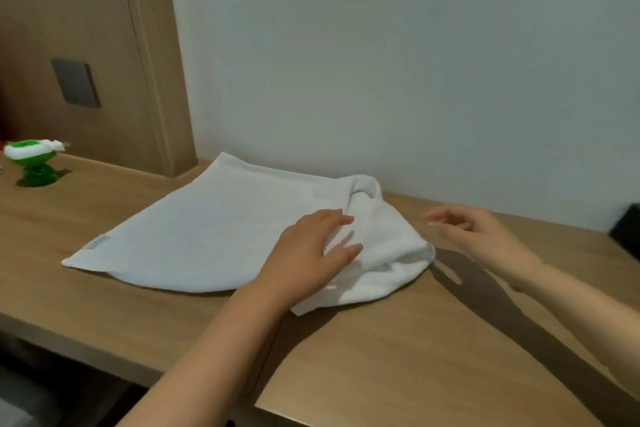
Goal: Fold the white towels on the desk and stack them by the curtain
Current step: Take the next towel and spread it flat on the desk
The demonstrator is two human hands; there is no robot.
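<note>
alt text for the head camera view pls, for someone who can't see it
A person's left hand rests on the rumpled right end of a white towel spread on a wooden desk, while the right hand hovers just beyond it, fingers loosely curled. A green and white object stands at the desk's far left.

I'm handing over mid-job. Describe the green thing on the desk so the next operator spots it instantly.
Start at the wooden desk and follow it to its far left end, beside the wood wall panel with the dark switch plate. There stands the green and white holder, a small bowl on a green foot with white tissue poking from the top. It is the only brightly coloured item, well apart from the white towel.
</note>
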